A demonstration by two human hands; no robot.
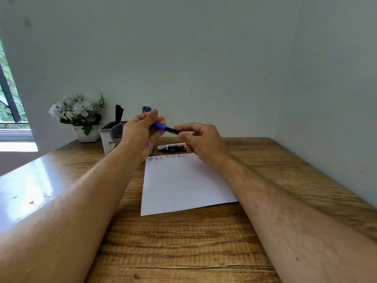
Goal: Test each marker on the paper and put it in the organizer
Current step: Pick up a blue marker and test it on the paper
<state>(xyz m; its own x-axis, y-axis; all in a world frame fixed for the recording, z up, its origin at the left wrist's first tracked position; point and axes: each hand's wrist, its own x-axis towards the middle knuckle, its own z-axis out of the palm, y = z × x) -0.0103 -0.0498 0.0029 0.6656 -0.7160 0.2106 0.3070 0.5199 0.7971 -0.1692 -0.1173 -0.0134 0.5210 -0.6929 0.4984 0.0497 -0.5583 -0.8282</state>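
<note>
Your left hand pinches the blue cap while your right hand grips the barrel of one marker, held above one paper. Two markers lie at the paper's far edge; the organizer stands behind your left hand.

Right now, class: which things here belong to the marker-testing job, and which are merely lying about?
Belong to the job:
blue marker, held by left hand and right hand
paper with test scribbles
organizer
markers on the table

Just lying about:
flower pot
window
</note>
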